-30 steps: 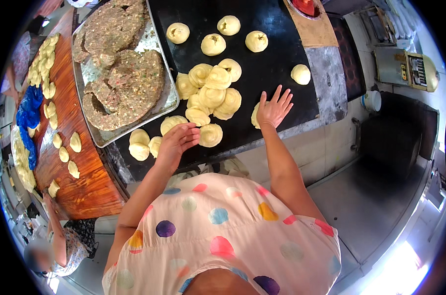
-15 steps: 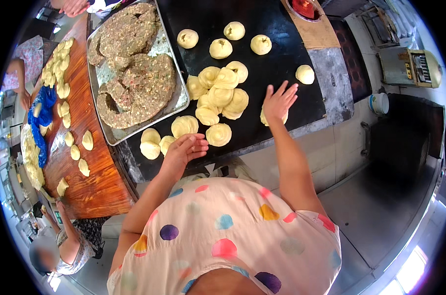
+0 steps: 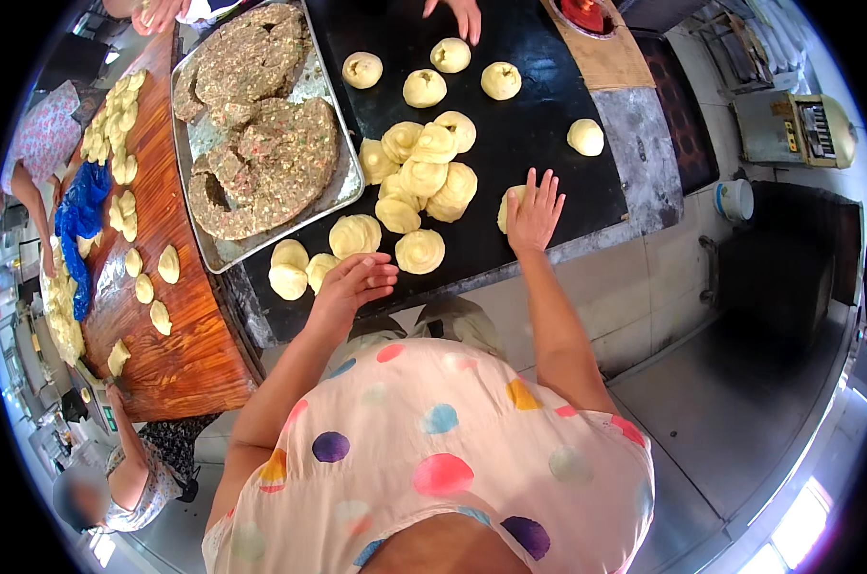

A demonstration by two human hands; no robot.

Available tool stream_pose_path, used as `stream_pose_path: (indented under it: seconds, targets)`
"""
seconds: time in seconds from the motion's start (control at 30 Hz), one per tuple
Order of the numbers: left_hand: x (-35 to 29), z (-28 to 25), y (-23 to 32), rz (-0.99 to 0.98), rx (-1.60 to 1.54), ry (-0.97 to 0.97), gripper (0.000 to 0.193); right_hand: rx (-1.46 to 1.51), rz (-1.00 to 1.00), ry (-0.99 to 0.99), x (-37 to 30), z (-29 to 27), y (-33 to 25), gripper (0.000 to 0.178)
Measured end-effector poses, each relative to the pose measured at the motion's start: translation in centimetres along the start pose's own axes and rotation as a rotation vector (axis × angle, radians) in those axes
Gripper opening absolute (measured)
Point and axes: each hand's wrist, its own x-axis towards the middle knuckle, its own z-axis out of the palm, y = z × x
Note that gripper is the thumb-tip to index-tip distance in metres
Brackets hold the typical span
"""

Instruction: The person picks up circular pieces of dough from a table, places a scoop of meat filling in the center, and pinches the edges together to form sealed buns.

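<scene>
My right hand [image 3: 535, 215] lies flat with fingers extended on a dough piece [image 3: 505, 207], mostly hidden under the palm. Near the black worktop's front edge, my left hand [image 3: 359, 284] is loosely bent and empty, its fingertips close to a coiled dough round [image 3: 420, 252]. Another dough round [image 3: 355, 235] sits just above that hand, with smaller dough pieces [image 3: 289, 270] to its left. Between my hands and farther back is a heap of coiled dough rounds [image 3: 424, 178].
A metal tray [image 3: 356, 182] of minced filling [image 3: 271, 167] stands at left. Several closed dough balls [image 3: 425, 88] sit at the back, one [image 3: 585, 138] at right. A co-worker's hand [image 3: 460, 17] reaches in at the top. A wooden table [image 3: 199, 368] holds more dough at far left.
My right hand has turned so its fingers point more straight ahead, still on the dough piece. A co-worker's hand has appeared at the far edge. My left hand is almost unmoved.
</scene>
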Motion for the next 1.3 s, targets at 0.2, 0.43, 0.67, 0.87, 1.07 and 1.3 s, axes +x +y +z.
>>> stream_pose_path:
  seconds: [0.2,0.43,0.67,0.87,1.07,1.3]
  targets:
    - [0.4,0.6,0.2,-0.028,-0.016,-0.011,0.034,0.384,0.329,0.183,2.5,-1.3,3.8,0.062]
    - [-0.5,-1.3,0.2,0.019,-0.111,-0.018,0.034,0.134,0.186,0.071,0.6,0.8,6.4,0.046]
    - [0.8,-2.9,0.3,-0.007,-0.147,0.006,0.031,0.606,0.571,-0.557,3.8,-1.3,7.6,0.041]
    - [2.9,-2.4,-0.6,0.112,-0.198,-0.091,0.037,0.229,-0.189,-0.247,1.5,-8.2,-3.9,0.029]
    - [2.1,-3.4,1.9,0.272,-0.501,-0.069,0.044,0.617,-0.715,-0.393,-5.6,-12.2,-25.0,0.025]
    - [-2.7,-16.7,4.3,0.255,-0.64,0.11,0.045,0.829,-0.581,-0.293,3.9,-3.4,-36.7,0.026]
